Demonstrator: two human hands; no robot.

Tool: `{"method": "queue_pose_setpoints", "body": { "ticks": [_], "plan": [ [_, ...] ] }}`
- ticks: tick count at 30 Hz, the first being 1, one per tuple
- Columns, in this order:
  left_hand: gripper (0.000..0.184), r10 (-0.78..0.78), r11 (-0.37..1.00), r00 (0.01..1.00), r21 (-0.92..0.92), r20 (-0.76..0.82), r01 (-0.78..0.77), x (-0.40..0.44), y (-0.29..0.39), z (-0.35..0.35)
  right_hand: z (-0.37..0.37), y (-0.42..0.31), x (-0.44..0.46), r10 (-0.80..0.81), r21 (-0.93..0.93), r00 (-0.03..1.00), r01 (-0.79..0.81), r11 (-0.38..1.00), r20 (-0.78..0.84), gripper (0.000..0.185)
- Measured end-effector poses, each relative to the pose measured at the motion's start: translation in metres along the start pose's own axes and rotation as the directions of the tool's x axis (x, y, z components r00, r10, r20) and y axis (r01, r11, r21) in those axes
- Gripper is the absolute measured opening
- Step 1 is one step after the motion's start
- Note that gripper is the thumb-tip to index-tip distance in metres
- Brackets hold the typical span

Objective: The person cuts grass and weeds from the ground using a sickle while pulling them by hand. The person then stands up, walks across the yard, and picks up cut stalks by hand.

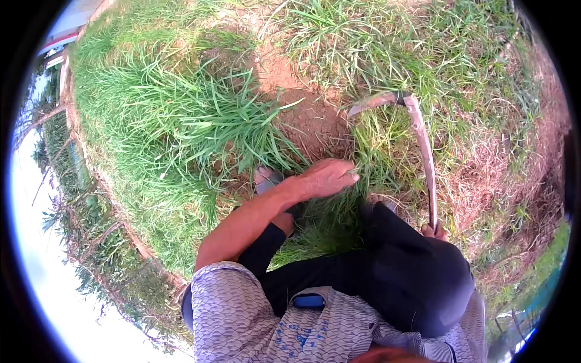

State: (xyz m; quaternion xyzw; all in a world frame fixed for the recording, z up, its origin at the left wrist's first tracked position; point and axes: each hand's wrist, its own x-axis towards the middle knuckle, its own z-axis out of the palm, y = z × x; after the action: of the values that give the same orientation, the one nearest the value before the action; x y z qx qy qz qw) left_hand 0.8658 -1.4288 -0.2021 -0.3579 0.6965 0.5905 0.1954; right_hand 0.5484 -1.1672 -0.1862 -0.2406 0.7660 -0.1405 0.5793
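Observation:
My left hand [330,177] reaches across in front of my knees with its fingers curled closed. Green blades of grass [339,212] show at and below the fingers, partly in shadow. At the right, beside my bent knee, my right hand [436,231] is wrapped round the lower end of a sickle [422,136] handle; the knee hides part of that hand. The sickle's long wooden handle stands away from me, and its curved blade [375,103] points left over bare soil and grass, apart from my left hand.
A thick clump of long green grass [181,115] grows to the left, beside a patch of bare reddish soil [311,121]. Dry, straw-coloured grass [478,187] lies at the right. My shoe [266,179] is near the clump. Shrubs [115,254] line the left edge.

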Motion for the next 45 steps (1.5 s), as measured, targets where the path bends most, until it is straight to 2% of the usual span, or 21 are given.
{"method": "queue_pose_setpoints", "body": {
  "ticks": [3, 5, 6, 8, 12, 14, 16, 18, 23, 25, 30, 32, 33, 34, 36, 38, 39, 40, 42, 44, 45],
  "plan": [
    [0.04, 0.102, 0.989, 0.992, -0.097, -0.08, -0.11, 0.015, 0.038, -0.023, 0.014, -0.073, 0.022, 0.059, 0.259, 0.991, -0.025, 0.966, -0.123, 0.044],
    [0.036, 0.251, 0.942, 0.858, 0.319, -0.448, -0.109, 0.021, 0.041, -0.041, 0.011, -0.069, 0.045, 0.042, 0.349, 0.988, 0.013, 0.937, -0.151, 0.039],
    [0.038, -0.002, 0.932, 0.966, 0.351, -0.257, 0.095, 0.021, 0.045, -0.062, 0.01, -0.068, 0.053, 0.064, 0.385, 0.987, -0.001, 0.923, -0.15, 0.038],
    [0.037, 0.145, 0.79, 0.971, 0.614, -0.188, 0.001, 0.033, 0.001, -0.065, 0.009, -0.071, 0.055, 0.041, 0.299, 0.979, 0.021, 0.954, -0.202, 0.038],
    [0.033, 0.034, 0.905, 0.988, 0.425, -0.151, 0.034, 0.046, -0.024, -0.032, 0.018, -0.049, 0.041, 0.046, 0.204, 0.98, -0.006, 0.979, -0.192, 0.045],
    [0.033, 0.008, 0.977, 0.964, 0.206, -0.266, 0.049, 0.059, -0.024, -0.008, 0.018, -0.038, 0.043, -0.021, 0.168, 0.987, 0.048, 0.985, -0.158, 0.048],
    [0.035, 0.012, 0.981, 0.949, 0.187, -0.316, 0.05, 0.062, -0.029, 0.006, 0.013, -0.038, 0.044, -0.011, 0.153, 0.987, 0.036, 0.988, -0.162, 0.05],
    [0.032, 0.096, 0.959, 0.9, 0.283, -0.424, 0.031, 0.058, -0.026, 0.003, 0.002, -0.048, 0.048, -0.154, 0.013, 0.968, 0.16, 0.987, -0.199, 0.051],
    [0.023, 0.056, 0.934, 0.932, 0.348, -0.357, 0.078, 0.048, -0.032, -0.015, -0.024, -0.073, 0.06, -0.272, -0.137, 0.957, 0.257, 0.957, -0.098, 0.046],
    [0.022, 0.093, 0.93, 0.918, 0.363, -0.384, 0.057, 0.048, -0.038, -0.009, -0.03, -0.056, 0.063, -0.336, -0.304, 0.939, 0.301, 0.904, -0.067, 0.04],
    [0.019, 0.161, 0.933, 0.861, 0.359, -0.483, 0.027, 0.046, -0.038, 0.001, -0.037, -0.031, 0.058, -0.27, -0.447, 0.963, 0.234, 0.863, -0.018, 0.028],
    [0.015, 0.145, 0.915, 0.884, 0.4, -0.444, 0.05, 0.048, -0.038, 0.001, -0.041, -0.036, 0.056, -0.48, -0.559, 0.864, 0.475, 0.679, 0.152, 0.03],
    [0.012, 0.119, 0.917, 0.909, 0.396, -0.4, 0.054, 0.046, -0.032, -0.004, -0.035, -0.057, 0.055, -0.351, -0.431, 0.936, 0.33, 0.84, 0.033, 0.025],
    [0.012, 0.121, 0.917, 0.91, 0.395, -0.396, 0.05, 0.044, -0.031, -0.003, -0.036, -0.063, 0.062, -0.481, -0.452, 0.871, 0.47, 0.758, 0.099, 0.021],
    [0.014, 0.132, 0.912, 0.901, 0.408, -0.414, 0.054, 0.047, -0.035, -0.006, -0.019, -0.103, 0.066, -0.454, -0.144, 0.888, 0.442, 0.885, -0.066, 0.02],
    [0.014, 0.124, 0.909, 0.905, 0.411, -0.407, 0.061, 0.045, -0.034, -0.007, -0.008, -0.136, 0.069, -0.28, 0.177, 0.958, 0.286, 0.942, -0.055, 0.02],
    [0.014, 0.155, 0.902, 0.895, 0.43, -0.418, 0.045, 0.044, -0.033, -0.007, -0.007, -0.13, 0.073, -0.377, 0.252, 0.926, 0.361, 0.898, 0.015, 0.022],
    [0.014, 0.181, 0.895, 0.884, 0.444, -0.431, 0.033, 0.041, -0.034, -0.007, -0.009, -0.102, 0.083, -0.424, -0.08, 0.905, 0.42, 0.904, -0.037, 0.026],
    [0.015, 0.182, 0.9, 0.877, 0.434, -0.444, 0.033, 0.036, -0.039, -0.006, -0.04, -0.046, 0.073, -0.089, -0.574, 0.992, 0.022, 0.819, -0.088, 0.029],
    [0.018, 0.18, 0.908, 0.864, 0.417, -0.471, 0.038, 0.035, -0.044, -0.012, -0.072, 0.043, 0.05, -0.499, -0.693, 0.862, 0.307, 0.652, -0.088, 0.029],
    [0.021, 0.166, 0.907, 0.882, 0.42, -0.441, 0.039, 0.032, -0.047, -0.01, -0.078, 0.054, 0.036, -0.466, -0.681, 0.877, 0.268, 0.681, -0.12, 0.025]
  ]
}}
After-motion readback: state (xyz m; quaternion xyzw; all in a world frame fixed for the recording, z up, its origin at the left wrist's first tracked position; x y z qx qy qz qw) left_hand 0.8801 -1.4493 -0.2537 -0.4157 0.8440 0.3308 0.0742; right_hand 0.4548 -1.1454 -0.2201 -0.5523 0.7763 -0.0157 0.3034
